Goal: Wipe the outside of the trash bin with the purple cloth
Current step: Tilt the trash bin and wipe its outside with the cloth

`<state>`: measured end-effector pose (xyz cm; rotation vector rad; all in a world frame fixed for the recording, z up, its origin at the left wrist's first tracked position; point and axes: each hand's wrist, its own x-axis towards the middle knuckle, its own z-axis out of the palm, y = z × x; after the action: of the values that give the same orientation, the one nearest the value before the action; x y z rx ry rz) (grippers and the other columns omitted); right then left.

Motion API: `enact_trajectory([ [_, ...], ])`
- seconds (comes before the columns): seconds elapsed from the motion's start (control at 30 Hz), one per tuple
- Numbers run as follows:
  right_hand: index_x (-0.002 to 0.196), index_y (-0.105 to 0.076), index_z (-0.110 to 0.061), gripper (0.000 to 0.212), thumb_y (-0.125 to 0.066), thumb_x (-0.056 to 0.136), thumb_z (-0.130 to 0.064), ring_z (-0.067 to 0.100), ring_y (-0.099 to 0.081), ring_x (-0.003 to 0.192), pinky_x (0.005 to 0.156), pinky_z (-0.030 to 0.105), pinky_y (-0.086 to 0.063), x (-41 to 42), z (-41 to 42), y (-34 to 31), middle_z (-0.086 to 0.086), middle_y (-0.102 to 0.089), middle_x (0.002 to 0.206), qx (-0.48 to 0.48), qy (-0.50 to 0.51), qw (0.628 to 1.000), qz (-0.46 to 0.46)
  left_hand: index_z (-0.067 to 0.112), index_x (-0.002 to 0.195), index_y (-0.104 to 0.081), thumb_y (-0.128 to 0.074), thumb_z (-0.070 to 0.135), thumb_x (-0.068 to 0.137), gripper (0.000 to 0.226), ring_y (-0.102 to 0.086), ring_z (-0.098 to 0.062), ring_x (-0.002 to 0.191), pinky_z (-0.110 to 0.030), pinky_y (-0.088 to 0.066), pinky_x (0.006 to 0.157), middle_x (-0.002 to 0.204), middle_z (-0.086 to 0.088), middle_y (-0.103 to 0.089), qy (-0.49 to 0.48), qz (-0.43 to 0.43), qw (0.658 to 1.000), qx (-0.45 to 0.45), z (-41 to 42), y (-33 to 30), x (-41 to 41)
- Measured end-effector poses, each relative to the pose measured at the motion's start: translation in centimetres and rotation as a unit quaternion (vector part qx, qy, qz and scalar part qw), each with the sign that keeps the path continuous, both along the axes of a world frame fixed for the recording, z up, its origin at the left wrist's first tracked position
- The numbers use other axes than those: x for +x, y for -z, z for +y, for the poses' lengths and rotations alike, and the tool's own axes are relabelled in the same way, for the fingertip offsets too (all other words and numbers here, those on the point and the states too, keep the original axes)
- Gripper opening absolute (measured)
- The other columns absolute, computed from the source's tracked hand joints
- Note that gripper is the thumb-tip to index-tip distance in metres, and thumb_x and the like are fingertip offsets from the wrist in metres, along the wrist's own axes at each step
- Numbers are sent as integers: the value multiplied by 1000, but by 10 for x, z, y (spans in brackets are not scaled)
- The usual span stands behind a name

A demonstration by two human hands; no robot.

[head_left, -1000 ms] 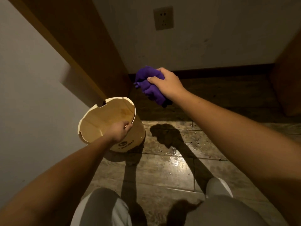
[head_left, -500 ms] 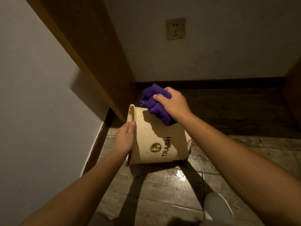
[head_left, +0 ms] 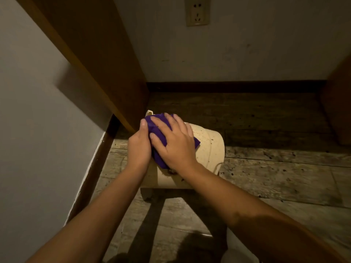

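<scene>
The trash bin (head_left: pixel 207 147) lies on its side on the wooden floor (head_left: pixel 275 173), its open rim toward the left and its base toward the right, tucked close to the corner where a brown wooden panel (head_left: pixel 98 59) comes down. The purple cloth (head_left: pixel 158 133) is bunched on the upper curve of the bin's outer wall, nearer the rim end than the base. The right hand (head_left: pixel 175 142) lies flat over it, fingers spread wide and pressing the cloth down onto the bin, with purple showing between the fingers and past the palm on either side. The left hand (head_left: pixel 138 147) sits just beside it, touching the cloth's left edge, fingers curled over the rim end of the bin so that it grips and steadies it. Both bare forearms reach in from the near side and cover much of the bin's front, so any print on it is hidden.

The panel crowds the bin's rim end on the left. Behind, a pale wall with a dark skirting board (head_left: pixel 235 87) closes the corner, and a wall socket (head_left: pixel 197 13) sits high on it. The arms throw dark shadows on the floor in front.
</scene>
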<state>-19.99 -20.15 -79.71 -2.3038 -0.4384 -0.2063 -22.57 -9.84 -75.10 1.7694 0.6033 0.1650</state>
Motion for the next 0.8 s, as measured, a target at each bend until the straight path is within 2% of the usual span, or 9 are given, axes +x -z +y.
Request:
enact_trajectory([
  [0.13, 138, -57, -32, 49, -41, 99, -58, 26, -54, 132, 109, 53, -41, 21, -45, 29, 0, -64, 137, -2, 124, 989, 85, 18, 84, -64, -52, 43, 104, 34, -59, -13, 69, -30, -47, 62, 77, -3, -63, 3, -1, 996, 87, 2, 11, -14],
  [0.23, 133, -61, -27, 41, -53, 100, -50, 25, -62, 116, 93, 44, -51, 37, -93, 48, -2, -66, 125, 70, 208, 961, 168, 23, 83, -63, -51, 40, 105, 30, -58, 3, 58, -11, -43, 50, 69, 7, -61, -5, -12, 993, 114, -2, 16, -20],
  [0.33, 137, -60, -23, 40, -59, 101, -41, 24, -61, 118, 98, 50, -54, 35, -107, 49, 1, -65, 132, 122, 226, 943, 210, 23, 85, -63, -50, 39, 105, 29, -57, 13, 56, -6, -43, 48, 69, 8, -62, 10, -7, 994, 106, -9, 12, -20],
  [0.4, 138, -60, -24, 39, -61, 101, -35, 23, -59, 123, 102, 51, -51, 24, -96, 38, -1, -63, 135, 159, 222, 941, 201, 19, 93, -65, -46, 43, 106, 33, -61, 6, 66, -16, -49, 58, 82, -1, -67, 33, 6, 995, 99, -12, 9, -22],
  [0.5, 139, -61, -27, 39, -59, 101, -37, 19, -54, 131, 110, 49, -45, 3, -52, 8, -3, -60, 143, 185, 133, 964, 135, 9, 105, -66, -39, 43, 108, 43, -70, -25, 86, -45, -56, 72, 96, -16, -72, 65, -2, 994, 92, -21, -2, -17],
  [0.53, 139, -61, -28, 40, -57, 100, -39, 18, -52, 134, 111, 46, -44, -5, -34, 0, -2, -59, 144, 187, 92, 973, 94, 7, 105, -67, -37, 39, 110, 44, -71, -30, 89, -46, -57, 77, 97, -17, -73, 74, -19, 993, 91, -23, -5, -15],
  [0.6, 139, -60, -29, 42, -55, 100, -42, 18, -51, 135, 113, 44, -42, -15, -9, -11, -2, -59, 144, 186, 45, 981, 38, 6, 103, -69, -34, 33, 112, 45, -72, -27, 86, -40, -57, 76, 94, -14, -74, 81, -51, 991, 93, -23, -8, -12],
  [0.67, 141, -56, -30, 45, -52, 100, -47, 20, -51, 135, 115, 48, -39, -10, -15, -5, -1, -60, 144, 140, 43, 989, 30, 10, 94, -69, -36, 34, 111, 44, -69, -21, 76, -34, -55, 66, 85, -10, -72, 62, -50, 991, 109, -15, -4, -14],
  [0.8, 139, -57, -28, 44, -55, 99, -46, 24, -60, 121, 101, 47, -50, 16, -81, 38, -1, -63, 134, 121, 181, 964, 152, 24, 80, -62, -46, 45, 106, 37, -57, 5, 57, -10, -45, 50, 72, 4, -63, 16, -34, 989, 141, -2, 13, -24],
])
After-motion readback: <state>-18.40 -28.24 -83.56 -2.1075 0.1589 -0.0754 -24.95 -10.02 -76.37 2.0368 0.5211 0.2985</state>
